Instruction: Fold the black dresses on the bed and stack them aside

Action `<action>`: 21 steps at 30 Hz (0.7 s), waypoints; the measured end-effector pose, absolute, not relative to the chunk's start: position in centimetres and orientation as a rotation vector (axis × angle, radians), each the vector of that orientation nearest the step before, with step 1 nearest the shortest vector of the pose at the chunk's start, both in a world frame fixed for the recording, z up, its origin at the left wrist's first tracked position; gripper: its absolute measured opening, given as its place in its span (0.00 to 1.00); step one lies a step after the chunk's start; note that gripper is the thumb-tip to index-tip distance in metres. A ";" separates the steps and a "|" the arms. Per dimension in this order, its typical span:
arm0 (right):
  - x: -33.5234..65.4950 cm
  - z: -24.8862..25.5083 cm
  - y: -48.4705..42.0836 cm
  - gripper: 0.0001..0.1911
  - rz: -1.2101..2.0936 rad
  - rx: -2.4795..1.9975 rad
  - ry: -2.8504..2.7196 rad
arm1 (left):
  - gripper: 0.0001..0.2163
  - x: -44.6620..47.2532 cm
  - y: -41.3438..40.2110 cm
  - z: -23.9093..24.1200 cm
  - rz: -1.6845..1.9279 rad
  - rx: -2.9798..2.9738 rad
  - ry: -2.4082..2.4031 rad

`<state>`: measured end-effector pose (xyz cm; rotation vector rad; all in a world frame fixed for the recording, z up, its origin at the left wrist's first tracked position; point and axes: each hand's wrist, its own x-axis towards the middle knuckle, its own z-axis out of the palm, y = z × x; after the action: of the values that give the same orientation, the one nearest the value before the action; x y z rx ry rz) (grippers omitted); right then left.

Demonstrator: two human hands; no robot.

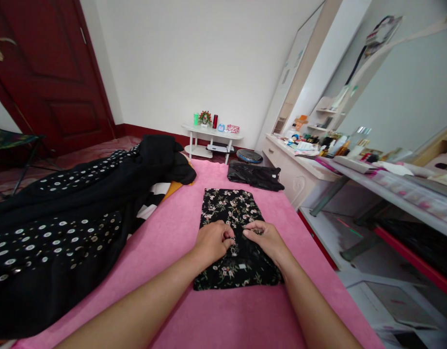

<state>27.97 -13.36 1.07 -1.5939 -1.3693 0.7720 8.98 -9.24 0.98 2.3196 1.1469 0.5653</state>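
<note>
A black floral garment (231, 203), folded into a rough rectangle, lies in front of me on the pink bed cover (183, 237). My left hand (216, 238) rests on the middle of it, fingers curled and thumb pinched on the fabric. Just to the right, my right hand (265, 237) pinches the cloth between thumb and forefinger, the other fingers bent. A small white tag shows on the garment below the hands. Both fingertips sit close together with a narrow strip of dark cloth between them.
A heap of black clothes (100, 203) with white dots covers the left side. A folded black garment (255, 175) lies at the bed's far right. Beyond stands a white side table (212, 131). On the right are a cluttered dresser (292, 169) and a mirror (408, 87).
</note>
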 end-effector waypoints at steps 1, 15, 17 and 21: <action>28.0 1.0 -13.4 0.11 0.744 -1.607 -1.359 | 0.03 9.0 -9.2 1.0 0.562 2.311 1.149; 28.7 -0.5 -12.8 0.13 0.643 -1.597 -1.220 | 0.16 9.3 -9.2 1.0 0.532 2.410 1.173; 28.7 -0.7 -12.8 0.13 0.596 -1.604 -1.273 | 0.15 9.6 -9.5 1.2 0.454 2.515 1.173; 28.7 -0.8 -12.9 0.12 0.560 -1.625 -1.312 | 0.15 9.9 -9.9 1.1 0.418 2.633 1.168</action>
<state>28.71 -12.88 -0.78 -1.6252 -1.3116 0.5597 9.93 -9.88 1.13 2.6329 1.1679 0.4175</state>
